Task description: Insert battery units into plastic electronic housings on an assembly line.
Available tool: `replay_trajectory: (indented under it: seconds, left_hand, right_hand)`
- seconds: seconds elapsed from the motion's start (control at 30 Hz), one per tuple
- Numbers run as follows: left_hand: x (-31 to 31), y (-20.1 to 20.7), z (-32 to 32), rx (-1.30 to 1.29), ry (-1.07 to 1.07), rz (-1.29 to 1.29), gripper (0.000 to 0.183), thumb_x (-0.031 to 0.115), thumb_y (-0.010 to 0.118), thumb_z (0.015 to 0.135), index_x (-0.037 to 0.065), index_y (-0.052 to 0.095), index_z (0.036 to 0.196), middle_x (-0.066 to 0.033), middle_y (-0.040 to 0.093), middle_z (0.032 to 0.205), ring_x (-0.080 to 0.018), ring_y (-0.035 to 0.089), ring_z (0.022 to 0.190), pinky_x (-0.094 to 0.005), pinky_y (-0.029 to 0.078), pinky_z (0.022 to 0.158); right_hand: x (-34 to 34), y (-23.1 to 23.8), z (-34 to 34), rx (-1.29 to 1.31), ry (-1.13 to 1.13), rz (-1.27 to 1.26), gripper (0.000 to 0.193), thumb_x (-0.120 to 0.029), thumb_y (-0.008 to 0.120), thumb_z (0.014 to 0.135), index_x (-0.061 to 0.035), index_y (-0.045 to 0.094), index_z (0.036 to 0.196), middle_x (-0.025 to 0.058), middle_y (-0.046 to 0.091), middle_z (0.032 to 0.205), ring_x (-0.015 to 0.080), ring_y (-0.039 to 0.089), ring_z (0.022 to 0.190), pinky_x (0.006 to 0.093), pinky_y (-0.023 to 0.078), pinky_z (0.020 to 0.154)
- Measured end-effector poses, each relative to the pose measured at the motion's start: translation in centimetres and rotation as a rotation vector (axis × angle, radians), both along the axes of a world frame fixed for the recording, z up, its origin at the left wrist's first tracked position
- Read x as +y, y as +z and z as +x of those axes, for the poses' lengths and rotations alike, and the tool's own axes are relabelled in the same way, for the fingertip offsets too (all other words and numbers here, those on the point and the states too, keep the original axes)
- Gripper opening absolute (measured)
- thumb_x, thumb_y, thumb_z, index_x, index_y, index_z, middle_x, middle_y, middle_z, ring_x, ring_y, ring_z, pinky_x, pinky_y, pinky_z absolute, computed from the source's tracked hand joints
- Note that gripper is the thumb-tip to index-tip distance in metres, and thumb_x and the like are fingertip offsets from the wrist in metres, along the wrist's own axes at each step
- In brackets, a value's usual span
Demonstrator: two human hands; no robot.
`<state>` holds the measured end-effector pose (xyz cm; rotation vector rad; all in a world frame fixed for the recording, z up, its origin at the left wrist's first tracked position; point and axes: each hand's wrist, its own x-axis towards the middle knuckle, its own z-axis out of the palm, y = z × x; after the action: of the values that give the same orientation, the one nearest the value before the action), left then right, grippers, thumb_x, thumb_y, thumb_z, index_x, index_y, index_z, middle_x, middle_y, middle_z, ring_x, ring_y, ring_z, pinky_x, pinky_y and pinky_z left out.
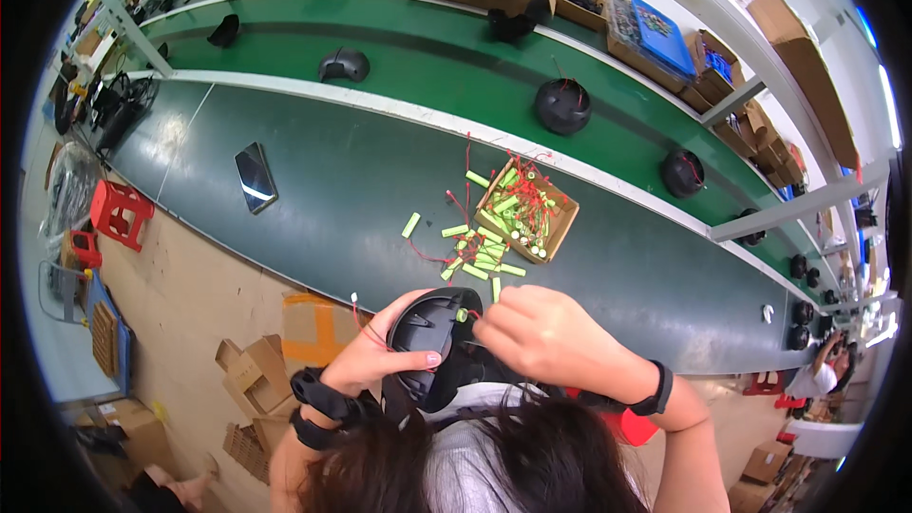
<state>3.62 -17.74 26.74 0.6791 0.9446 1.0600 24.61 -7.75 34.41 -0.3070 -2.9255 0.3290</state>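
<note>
My left hand [375,353] is wrapped round a black rounded plastic shell [423,332], its hollow side up and the thumb lying across it. At the shell's right rim sits a green battery cell [463,314] with a short red wire by it. Close beside that cell, my right hand [532,331] is closed in a pinch; what its fingertips hold is hidden. A thin wire with a white plug [354,297] sticks out past my left fingers. On the bench beyond, a cardboard box [565,225] holds several green cells with red wires, and more cells [484,255] lie loose beside it.
A phone [255,177] lies on the dark bench [342,199] to the left. Behind a pale rail, black shells [562,106] rest on a green conveyor belt [437,76]. Below the bench at left are a red stool [122,214] and cardboard boxes [256,375].
</note>
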Motion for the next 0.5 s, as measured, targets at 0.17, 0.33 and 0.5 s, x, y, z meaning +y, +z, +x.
replay_trajectory:
  seconds: [0.17, 0.33, 0.5]
  left_hand:
    - [1.4, 1.8, -1.3, -0.089, -0.394, -0.284, 0.070, -0.004, 0.074, 0.074, 0.002, 0.042, 0.136, -0.0026, 0.057, 0.120, -0.0097, 0.052, 0.110, -0.0264, 0.043, 0.096]
    - [1.1, -0.8, -0.9, -0.209, -0.624, -0.211, 0.064, -0.004, 0.073, 0.075, 0.003, 0.046, 0.133, -0.0043, 0.057, 0.121, -0.0101, 0.049, 0.116, -0.0264, 0.043, 0.095]
    - [-0.2, 0.4, -1.2, -0.010, -0.646, -0.199, 0.056, 0.011, 0.071, 0.083, 0.003, 0.045, 0.132, -0.0039, 0.055, 0.120, -0.0113, 0.050, 0.112, -0.0262, 0.041, 0.096]
  right_hand:
    - [0.1, 2.6, -2.3, -0.112, 0.304, -0.198, 0.008, -0.008, 0.061, 0.072, -0.0009, 0.059, 0.070, 0.0086, 0.059, 0.071, 0.0227, 0.061, 0.073, 0.0331, 0.051, 0.063]
    - [2.3, 2.5, -6.1, -0.365, 0.358, -0.517, 0.011, -0.006, 0.064, 0.072, 0.0040, 0.061, 0.073, 0.0171, 0.060, 0.069, 0.0340, 0.062, 0.069, 0.0394, 0.049, 0.062]
    - [2.7, -1.3, -5.4, -0.049, 0.332, -0.852, 0.005, -0.001, 0.065, 0.076, 0.0008, 0.066, 0.081, 0.0137, 0.065, 0.077, 0.0307, 0.063, 0.070, 0.0376, 0.049, 0.065]
